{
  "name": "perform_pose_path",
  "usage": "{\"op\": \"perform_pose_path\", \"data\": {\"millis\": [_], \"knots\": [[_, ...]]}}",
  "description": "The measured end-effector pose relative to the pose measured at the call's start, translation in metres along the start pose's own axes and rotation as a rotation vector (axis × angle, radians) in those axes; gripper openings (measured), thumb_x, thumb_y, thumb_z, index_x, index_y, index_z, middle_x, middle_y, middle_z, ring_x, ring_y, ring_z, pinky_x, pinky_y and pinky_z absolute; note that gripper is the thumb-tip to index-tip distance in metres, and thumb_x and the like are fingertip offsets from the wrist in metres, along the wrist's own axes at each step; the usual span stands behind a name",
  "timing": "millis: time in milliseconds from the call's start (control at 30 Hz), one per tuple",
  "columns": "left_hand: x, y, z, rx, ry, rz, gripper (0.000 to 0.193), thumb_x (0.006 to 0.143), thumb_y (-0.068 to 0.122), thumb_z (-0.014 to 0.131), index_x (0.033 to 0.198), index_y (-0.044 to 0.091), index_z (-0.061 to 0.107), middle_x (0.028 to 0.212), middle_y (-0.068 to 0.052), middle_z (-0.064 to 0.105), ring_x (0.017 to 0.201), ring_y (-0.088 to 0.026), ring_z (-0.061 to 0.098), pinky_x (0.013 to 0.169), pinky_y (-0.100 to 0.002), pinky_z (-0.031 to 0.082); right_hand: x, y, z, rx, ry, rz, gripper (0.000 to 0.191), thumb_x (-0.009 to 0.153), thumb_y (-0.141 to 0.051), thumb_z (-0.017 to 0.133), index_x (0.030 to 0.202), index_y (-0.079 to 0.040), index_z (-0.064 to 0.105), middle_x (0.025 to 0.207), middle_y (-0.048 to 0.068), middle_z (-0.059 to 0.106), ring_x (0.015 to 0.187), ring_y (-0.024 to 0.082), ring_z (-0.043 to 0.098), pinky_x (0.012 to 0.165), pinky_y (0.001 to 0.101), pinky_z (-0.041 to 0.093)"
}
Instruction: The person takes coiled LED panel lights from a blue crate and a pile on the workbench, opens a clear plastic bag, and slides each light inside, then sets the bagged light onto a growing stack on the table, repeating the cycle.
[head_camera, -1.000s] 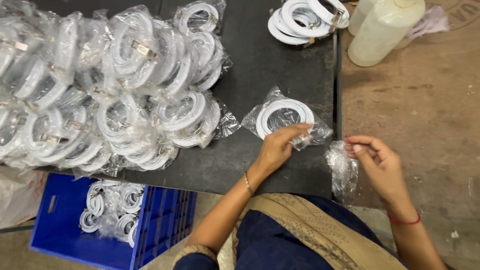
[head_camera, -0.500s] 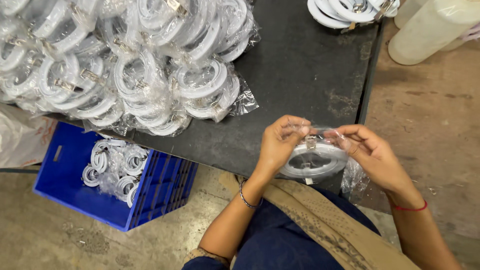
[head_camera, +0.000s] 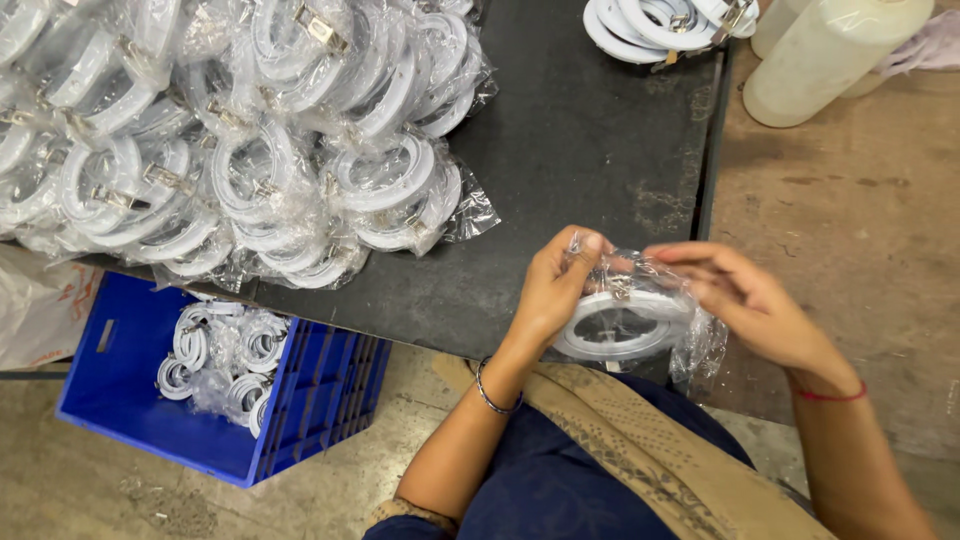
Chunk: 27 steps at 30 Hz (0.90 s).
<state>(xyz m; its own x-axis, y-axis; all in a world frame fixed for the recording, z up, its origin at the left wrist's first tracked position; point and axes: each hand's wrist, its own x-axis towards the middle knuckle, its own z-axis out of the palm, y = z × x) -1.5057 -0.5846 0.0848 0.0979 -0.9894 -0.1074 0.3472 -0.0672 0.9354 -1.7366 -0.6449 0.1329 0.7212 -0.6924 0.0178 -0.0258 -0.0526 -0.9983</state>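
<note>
A white ring (head_camera: 625, 322) in a clear bag (head_camera: 640, 285) is being pinched by the fingers of the left hand (head_camera: 553, 290) and right hand (head_camera: 745, 300), near the counter (head_camera: 590, 150) edge. Many bagged rings (head_camera: 250, 140) are already piled far left; bare rings (head_camera: 660, 20) are waiting far away.

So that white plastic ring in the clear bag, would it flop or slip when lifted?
The white plastic ring probably stays stiff: it keeps its round shape between the left hand and right hand. The clear crinkled bag looks thin and floppy, likely slippery. It seems light, held by fingertips.
</note>
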Motion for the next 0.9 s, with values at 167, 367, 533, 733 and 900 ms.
{"op": "perform_pose_path", "data": {"millis": [167,367,533,733,900], "knots": [[0.002,0.004,0.003,0.003,-0.053,-0.056,0.034,0.110,0.033,0.052,0.113,0.000,0.060,0.104,-0.019,0.075,0.092,-0.020,0.073,0.075,-0.029,0.060,-0.011,-0.032,0.000,-0.643,0.057,-0.227,0.043,0.072,-0.020,0.081,0.113,-0.010,0.071,0.142,0.007,0.062,0.133,0.026,0.055,0.111,0.0420,0.042],[-0.006,0.022,0.001,-0.066,-0.480,-0.062,0.077,0.087,0.012,0.080,0.148,0.011,0.034,0.136,-0.011,0.062,0.122,-0.019,0.063,0.101,-0.032,0.055,-0.011,-0.019,-0.011,-0.765,0.155,-0.168,0.011,0.077,-0.014,0.078,0.088,-0.013,0.076,0.120,0.001,0.073,0.114,0.024,0.063,0.098,0.0398,0.050],[-0.013,0.020,-0.001,0.022,-0.399,-0.104,0.080,0.080,0.006,0.085,0.148,0.001,0.043,0.134,-0.017,0.067,0.122,-0.023,0.065,0.103,-0.036,0.056,-0.026,0.021,-0.037,-0.133,0.242,0.009,0.008,0.087,-0.005,0.074,0.096,-0.004,0.074,0.123,0.012,0.070,0.098,0.023,0.063,0.080,0.0340,0.050],[-0.005,0.006,-0.004,-0.054,-0.401,-0.097,0.074,0.084,0.008,0.084,0.147,0.000,0.045,0.138,-0.017,0.066,0.126,-0.021,0.064,0.105,-0.035,0.055,-0.015,0.065,-0.075,0.347,0.419,0.050,0.016,0.110,-0.012,0.057,0.121,-0.001,0.061,0.123,0.011,0.070,0.111,0.020,0.067,0.097,0.0341,0.057],[0.000,-0.005,0.000,-0.080,-0.369,-0.075,0.052,0.091,0.013,0.079,0.135,0.001,0.054,0.134,-0.013,0.067,0.123,-0.020,0.065,0.106,-0.034,0.056,-0.012,0.075,-0.053,0.037,0.040,0.193,0.039,0.091,-0.015,0.070,0.127,-0.003,0.065,0.123,0.007,0.071,0.115,0.016,0.064,0.099,0.0319,0.051]]}}
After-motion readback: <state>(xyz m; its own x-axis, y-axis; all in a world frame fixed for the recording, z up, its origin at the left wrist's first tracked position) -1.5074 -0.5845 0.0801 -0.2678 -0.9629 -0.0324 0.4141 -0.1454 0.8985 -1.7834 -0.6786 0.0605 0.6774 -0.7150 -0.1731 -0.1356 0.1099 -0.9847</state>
